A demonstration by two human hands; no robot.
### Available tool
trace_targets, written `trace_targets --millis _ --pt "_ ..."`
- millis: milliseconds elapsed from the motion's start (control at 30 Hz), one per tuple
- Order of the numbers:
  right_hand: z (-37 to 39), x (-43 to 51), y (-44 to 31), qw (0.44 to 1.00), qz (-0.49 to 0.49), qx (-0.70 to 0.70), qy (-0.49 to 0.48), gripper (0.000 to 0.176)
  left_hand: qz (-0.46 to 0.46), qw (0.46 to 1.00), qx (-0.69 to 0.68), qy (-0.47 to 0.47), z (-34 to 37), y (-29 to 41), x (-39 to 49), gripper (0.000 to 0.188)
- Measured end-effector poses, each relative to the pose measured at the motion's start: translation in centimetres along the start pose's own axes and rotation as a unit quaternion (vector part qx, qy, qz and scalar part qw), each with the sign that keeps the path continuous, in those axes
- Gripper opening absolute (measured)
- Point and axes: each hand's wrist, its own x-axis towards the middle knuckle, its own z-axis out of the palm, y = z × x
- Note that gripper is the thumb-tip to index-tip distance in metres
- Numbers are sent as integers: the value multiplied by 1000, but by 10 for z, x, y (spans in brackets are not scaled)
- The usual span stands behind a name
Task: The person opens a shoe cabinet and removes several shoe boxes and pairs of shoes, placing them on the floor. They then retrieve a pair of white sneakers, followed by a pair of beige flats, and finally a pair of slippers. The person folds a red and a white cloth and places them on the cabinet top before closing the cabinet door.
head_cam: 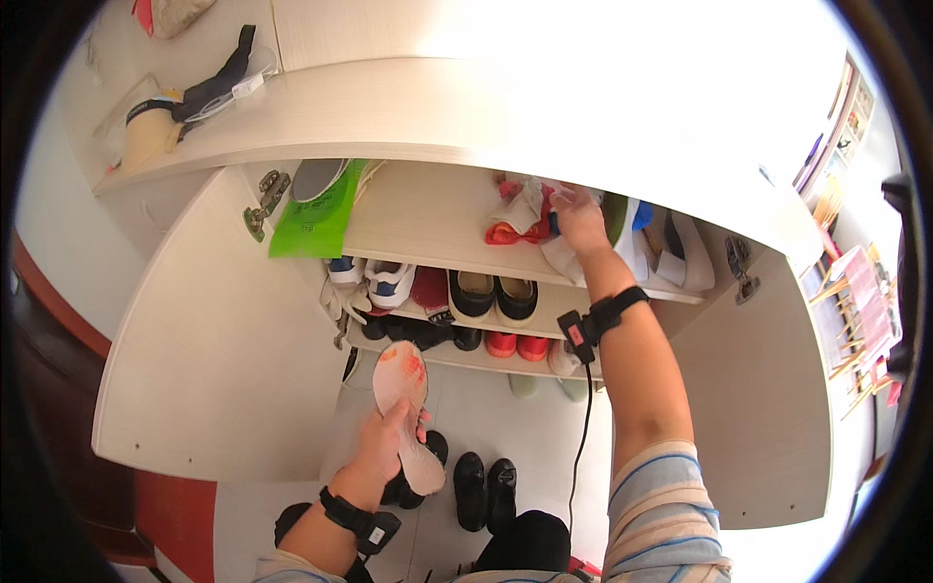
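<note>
My left hand [380, 441] grips a pale shoe insole [401, 375] with reddish stains near its toe end, thumb on top, held in front of the open shoe cabinet. Up on the cabinet's top shelf [419, 208], my right hand [579, 222] reaches in among bags and shoes. Its fingertips are at a crumpled red-and-white plastic bag [517, 222] and a dark item; whether they grip anything is hidden. White material [560, 255] lies beneath that hand. To its right stand pale shoes [678, 251].
Cabinet doors stand open at left [219, 350] and right [758, 408]. A green bag [313, 226] overhangs the top shelf. Lower shelves hold white sneakers [390, 283], black slip-ons [472, 295] and red shoes [501, 344]. Black shoes [470, 492] sit on the floor. A cable [583, 430] hangs from my right wrist strap.
</note>
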Motion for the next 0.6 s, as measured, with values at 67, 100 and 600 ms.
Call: trace_targets --millis 67,100,600 --pt "8 31 2 981 9 -153 -120 45 -3 1000 -28 -1 -16 -7 5 18" --pt "10 47 11 972 -17 -213 -102 45 -4 999 -48 1 -20 -12 9 18" --pt "34 120 102 916 -48 -395 40 42 -90 994 -47 -43 -44 29 22 33"
